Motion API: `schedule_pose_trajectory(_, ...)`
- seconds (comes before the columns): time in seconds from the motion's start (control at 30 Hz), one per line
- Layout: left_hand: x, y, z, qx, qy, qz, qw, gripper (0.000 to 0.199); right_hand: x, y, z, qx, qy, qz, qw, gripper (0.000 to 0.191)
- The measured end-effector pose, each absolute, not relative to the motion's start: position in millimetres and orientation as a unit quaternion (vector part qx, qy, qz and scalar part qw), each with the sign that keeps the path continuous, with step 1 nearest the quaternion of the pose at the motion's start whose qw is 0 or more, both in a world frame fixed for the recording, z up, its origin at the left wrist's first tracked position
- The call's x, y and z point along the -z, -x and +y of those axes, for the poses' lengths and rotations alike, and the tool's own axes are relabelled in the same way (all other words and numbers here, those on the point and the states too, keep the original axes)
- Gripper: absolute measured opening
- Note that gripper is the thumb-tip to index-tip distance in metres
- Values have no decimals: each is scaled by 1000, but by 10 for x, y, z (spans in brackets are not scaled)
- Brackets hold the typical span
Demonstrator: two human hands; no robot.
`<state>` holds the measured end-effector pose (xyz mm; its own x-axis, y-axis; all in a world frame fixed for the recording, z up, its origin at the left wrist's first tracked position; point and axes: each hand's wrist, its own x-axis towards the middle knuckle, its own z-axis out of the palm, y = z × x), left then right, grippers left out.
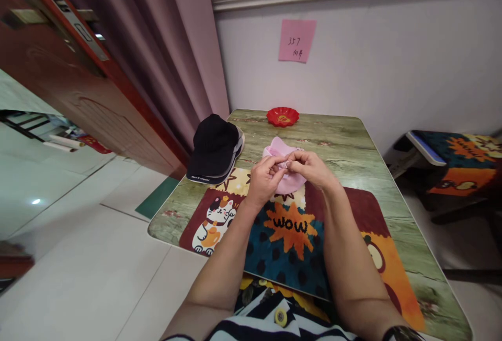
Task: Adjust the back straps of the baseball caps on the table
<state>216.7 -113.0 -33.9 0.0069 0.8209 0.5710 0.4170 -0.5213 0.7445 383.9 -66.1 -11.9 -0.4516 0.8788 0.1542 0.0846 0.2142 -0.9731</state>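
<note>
Both forearms reach forward over the wood-grained table (337, 129), elbows bent. The left hand (263, 179) and the right hand (311, 168) come close together, their curled fingers pinched on the soft pink cap (279, 146); which small part they grip is not quite clear. The cap is at the far edge of the flat printed mat (288, 262), right of stacked dark cloth caps (215, 139).

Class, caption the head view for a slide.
Left hand and right hand meet at a pink cap beside stacked dark caps.
</note>
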Motion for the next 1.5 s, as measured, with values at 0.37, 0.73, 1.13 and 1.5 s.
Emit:
schedule_pose_trajectory(0.37, 297, -2155, -1149, -512, -725, 448, 102, 24, 117, -3964, -648, -572, 324, -674, 337, 24)
schedule_pose_trajectory(0.73, 258, -2233, -1177, -538, -624, 479, 304, 20, 96, -3931, -664, -545, 349, -682, 340, 24)
schedule_pose_trajectory(1.13, 230, -2244, -1164, -569, -536, 476, 403, 16, 103, -3885, -666, -508, 358, -714, 323, 14)
schedule_pose_trajectory(1.5, 259, -2254, -1156, -568, -489, 481, 455, 17, 103, -3882, -673, -459, 364, -748, 311, 13)
